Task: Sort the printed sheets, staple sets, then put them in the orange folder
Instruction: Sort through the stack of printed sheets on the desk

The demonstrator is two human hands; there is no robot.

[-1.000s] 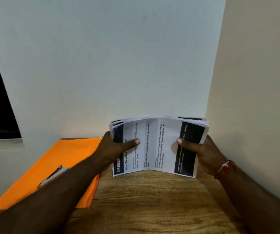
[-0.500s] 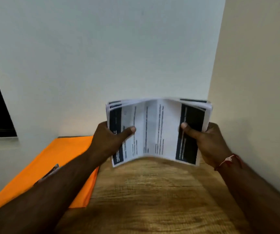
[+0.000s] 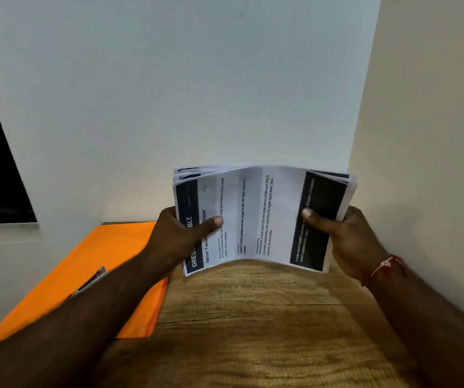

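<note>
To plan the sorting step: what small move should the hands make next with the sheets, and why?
Probably tap the lower edge of the stack on the table: the left hand and right hand grip it upright, and its top edges look uneven.

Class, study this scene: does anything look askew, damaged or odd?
The stack of sheets, gripped by the left hand and right hand, is unsquared: edges fan out at its upper corners, and its middle bows.

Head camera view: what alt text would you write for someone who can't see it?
A person's left grip and right grip, bare hands, hold a bowed stack of printed sheets by its two ends, thumbs on top, over a wooden table. An orange folder lies on the table to the left, in a white-walled corner.
</note>
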